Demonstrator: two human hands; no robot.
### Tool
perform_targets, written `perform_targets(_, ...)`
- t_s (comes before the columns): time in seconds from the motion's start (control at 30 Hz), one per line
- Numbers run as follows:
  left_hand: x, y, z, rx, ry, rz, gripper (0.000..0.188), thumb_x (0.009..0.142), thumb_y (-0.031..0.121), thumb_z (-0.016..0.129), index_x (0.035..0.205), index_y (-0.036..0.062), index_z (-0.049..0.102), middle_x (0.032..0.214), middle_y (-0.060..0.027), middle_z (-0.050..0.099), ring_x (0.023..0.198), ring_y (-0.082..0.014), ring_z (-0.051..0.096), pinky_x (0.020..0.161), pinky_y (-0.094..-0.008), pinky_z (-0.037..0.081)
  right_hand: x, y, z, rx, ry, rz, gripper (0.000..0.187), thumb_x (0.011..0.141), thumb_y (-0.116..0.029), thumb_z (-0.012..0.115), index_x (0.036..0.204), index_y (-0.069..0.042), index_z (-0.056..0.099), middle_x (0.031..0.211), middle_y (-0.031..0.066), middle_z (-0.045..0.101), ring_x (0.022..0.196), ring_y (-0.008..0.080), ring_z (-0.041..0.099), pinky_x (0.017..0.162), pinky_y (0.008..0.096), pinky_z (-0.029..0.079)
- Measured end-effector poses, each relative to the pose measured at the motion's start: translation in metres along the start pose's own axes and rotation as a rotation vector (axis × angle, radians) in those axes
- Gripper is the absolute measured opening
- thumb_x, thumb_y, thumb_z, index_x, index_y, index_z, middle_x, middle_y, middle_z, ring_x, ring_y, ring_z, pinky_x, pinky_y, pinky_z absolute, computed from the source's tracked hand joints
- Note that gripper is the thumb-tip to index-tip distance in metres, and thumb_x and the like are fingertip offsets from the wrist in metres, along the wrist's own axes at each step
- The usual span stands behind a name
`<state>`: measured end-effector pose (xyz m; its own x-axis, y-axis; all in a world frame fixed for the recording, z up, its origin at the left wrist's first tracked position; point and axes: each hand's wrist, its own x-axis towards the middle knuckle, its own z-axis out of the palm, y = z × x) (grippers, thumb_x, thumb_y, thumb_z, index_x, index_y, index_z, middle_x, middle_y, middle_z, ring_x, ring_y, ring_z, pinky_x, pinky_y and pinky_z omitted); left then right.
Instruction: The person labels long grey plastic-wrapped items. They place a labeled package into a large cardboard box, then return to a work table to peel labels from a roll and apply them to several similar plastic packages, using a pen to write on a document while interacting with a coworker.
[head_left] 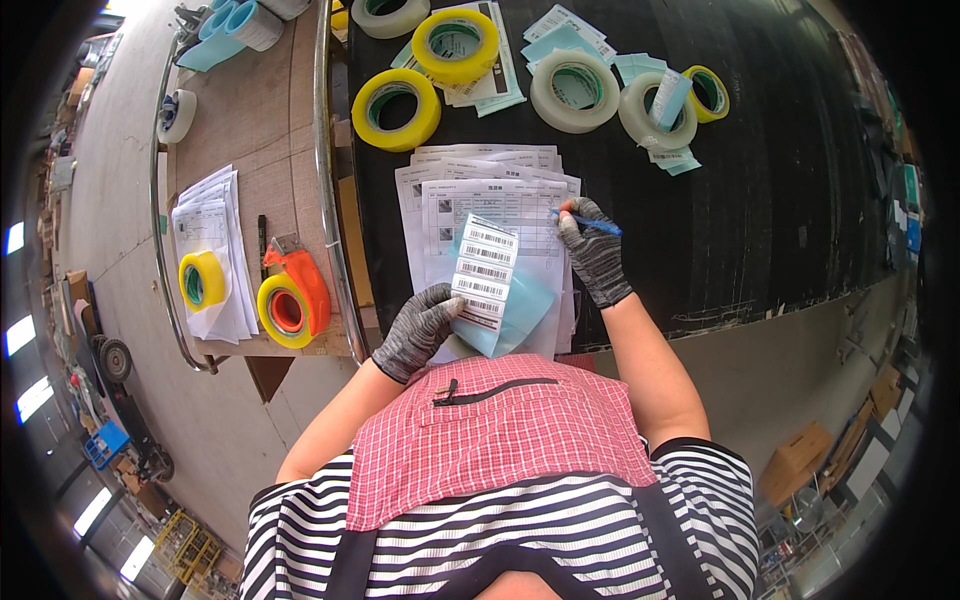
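Left hand [420, 328] and right hand [596, 250], both gloved, reach over a scuffed black table [780, 215] above a grey floor [225, 430]; the left pinches a barcode label sheet [486, 262] over printed forms [538, 205]; the right, curled, pinches a blue pen [603, 226].

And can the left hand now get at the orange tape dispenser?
Probably not directly: the left hand holds barcode labels, and a metal rail runs between it and the orange tape dispenser.
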<state>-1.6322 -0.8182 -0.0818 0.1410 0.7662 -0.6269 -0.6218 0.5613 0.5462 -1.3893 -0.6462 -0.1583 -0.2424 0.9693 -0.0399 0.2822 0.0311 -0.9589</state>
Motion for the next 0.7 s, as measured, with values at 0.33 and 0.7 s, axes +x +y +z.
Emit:
perform_targets(0.33,0.0008,-0.0014,-0.0023,-0.014,-0.014,0.007,0.035,0.092,0.018,0.070,0.120,-0.0016,0.062,0.113,-0.0110,0.068,0.109,-0.0206,0.064,0.100,-0.0342,0.049,0.0000,0.0028,0.0000,-0.002,-0.002,0.015,0.011,0.091,-0.016,0.065,0.097,-0.007,0.066,0.079,0.0088,0.067,0.070,0.0195,0.065,0.069,0.0310,0.053)
perform_targets(0.7,0.0026,-0.0055,-0.0089,-0.018,-0.025,0.028,0.037,0.091,0.018,0.069,0.120,-0.0031,0.062,0.113,-0.0121,0.068,0.108,-0.0218,0.064,0.101,-0.0358,0.049,-0.0001,0.0063,-0.0023,-0.056,-0.060,-0.019,0.013,0.096,-0.015,0.065,0.103,-0.005,0.061,0.085,0.0007,0.063,0.075,0.0076,0.060,0.069,0.0229,0.052)
